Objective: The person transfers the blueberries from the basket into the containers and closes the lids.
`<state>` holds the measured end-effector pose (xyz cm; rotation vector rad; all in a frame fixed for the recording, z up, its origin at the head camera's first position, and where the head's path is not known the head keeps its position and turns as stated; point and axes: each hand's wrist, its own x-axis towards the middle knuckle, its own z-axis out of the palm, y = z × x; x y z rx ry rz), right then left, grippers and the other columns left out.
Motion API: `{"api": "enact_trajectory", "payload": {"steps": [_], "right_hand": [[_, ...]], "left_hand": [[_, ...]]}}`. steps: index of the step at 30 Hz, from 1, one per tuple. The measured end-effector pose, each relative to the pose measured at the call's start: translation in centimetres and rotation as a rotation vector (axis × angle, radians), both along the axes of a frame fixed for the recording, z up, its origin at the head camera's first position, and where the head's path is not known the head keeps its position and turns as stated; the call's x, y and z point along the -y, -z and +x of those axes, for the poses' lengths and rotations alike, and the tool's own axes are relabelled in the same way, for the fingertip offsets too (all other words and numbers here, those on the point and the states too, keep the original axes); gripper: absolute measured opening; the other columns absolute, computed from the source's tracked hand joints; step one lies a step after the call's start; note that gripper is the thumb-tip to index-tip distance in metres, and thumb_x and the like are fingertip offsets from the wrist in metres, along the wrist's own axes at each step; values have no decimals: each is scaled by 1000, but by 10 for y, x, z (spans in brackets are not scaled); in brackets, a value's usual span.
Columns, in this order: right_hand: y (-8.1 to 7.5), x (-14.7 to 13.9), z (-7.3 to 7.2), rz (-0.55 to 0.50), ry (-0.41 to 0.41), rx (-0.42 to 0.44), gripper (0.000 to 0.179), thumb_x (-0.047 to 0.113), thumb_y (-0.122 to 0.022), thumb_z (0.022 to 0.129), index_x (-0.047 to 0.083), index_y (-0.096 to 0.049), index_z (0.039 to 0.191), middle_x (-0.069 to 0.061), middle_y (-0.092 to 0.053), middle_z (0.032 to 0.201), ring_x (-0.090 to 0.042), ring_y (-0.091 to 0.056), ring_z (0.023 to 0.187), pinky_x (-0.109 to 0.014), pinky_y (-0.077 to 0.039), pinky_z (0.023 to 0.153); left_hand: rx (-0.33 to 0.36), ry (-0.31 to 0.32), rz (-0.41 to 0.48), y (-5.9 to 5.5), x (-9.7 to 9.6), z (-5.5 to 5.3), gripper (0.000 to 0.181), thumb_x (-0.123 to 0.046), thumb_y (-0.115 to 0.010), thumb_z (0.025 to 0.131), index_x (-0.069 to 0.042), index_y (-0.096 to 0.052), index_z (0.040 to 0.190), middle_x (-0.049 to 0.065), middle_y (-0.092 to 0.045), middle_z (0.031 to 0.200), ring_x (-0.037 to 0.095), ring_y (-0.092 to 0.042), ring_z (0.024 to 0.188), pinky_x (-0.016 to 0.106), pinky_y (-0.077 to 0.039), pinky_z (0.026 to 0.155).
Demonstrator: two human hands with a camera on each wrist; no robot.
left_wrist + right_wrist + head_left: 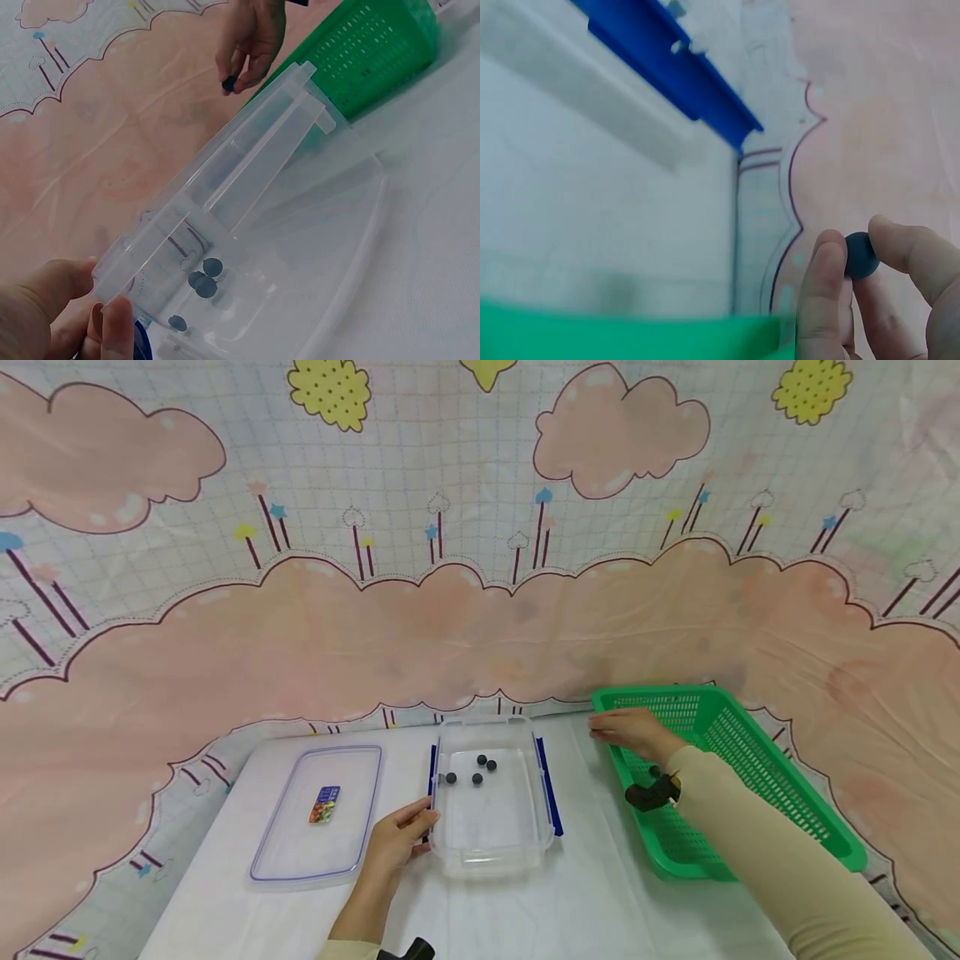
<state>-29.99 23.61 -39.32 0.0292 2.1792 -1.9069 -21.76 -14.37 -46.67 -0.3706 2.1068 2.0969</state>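
Dark ball (862,256) sits between the thumb and fingertips of the right hand (636,732), which pinches it near the rim of the green basket (780,777). To the left of that hand, 4 similar balls (477,779) lie inside the clear box (491,827), whose left wall the left hand (393,841) grips near 1 of them.

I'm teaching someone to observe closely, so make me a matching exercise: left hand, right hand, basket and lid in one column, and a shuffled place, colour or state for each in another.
Column one
1. Left hand
2. Right hand
3. Basket
4. Lid

Column two
A. Green, with perforated sides
B. Pinching a dark ball
C. Lying flat, left of the clear container in the head view
D. Gripping the side of the clear container

Right pairs: 1-D, 2-B, 3-A, 4-C.
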Motion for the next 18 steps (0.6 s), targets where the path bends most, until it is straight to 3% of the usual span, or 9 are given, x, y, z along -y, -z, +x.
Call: {"api": "enact_trajectory", "payload": {"steps": [11, 18], "right_hand": [[9, 39, -11, -66, 27, 15, 41, -3, -57, 96, -24, -46, 129, 0, -69, 89, -8, -68, 82, -29, -57, 89], [16, 65, -15, -55, 26, 60, 37, -2, -57, 97, -21, -51, 128, -26, -66, 116, -13, -68, 86, -35, -54, 94]], "left_hand": [[1, -12, -13, 2, -4, -1, 46, -16, -74, 89, 2, -62, 129, 1, -64, 93, 16, -57, 84, 22, -56, 63], [2, -10, 6, 3, -3, -1, 47, -15, -74, 89, 3, -61, 130, 0, -63, 92, 14, -56, 82, 21, -56, 61]]}}
